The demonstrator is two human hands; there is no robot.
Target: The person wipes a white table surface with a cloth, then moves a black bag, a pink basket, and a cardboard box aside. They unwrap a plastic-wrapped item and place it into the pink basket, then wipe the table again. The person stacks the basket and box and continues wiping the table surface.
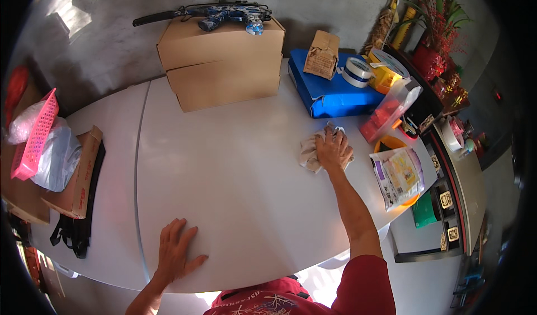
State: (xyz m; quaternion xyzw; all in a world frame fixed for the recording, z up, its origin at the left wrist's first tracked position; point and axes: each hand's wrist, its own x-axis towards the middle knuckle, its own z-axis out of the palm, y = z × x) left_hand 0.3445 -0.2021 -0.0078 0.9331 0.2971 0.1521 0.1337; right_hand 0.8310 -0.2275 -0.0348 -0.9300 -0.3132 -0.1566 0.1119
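Observation:
Under my right hand (333, 149) is a crumpled pale cloth (309, 153), pressed against the white tabletop (226, 159). My fingers are bent over it, and its edges stick out on both sides of the hand. My left hand (176, 248) rests near the table's front edge, just right of the seam in the top. Its fingers are spread and it holds nothing. A printed plastic pouch (398, 174) lies over an orange container (392, 142) to the right of the cloth.
At the back stands a cardboard box (226, 76) bearing a blue-patterned toy gun (230, 13). A blue box (335, 92) carries a small carton (322, 55) and tape rolls (356, 71). Beside it leans a clear plastic container (386, 111). Left are a pink basket (37, 143) and flat carton (77, 180).

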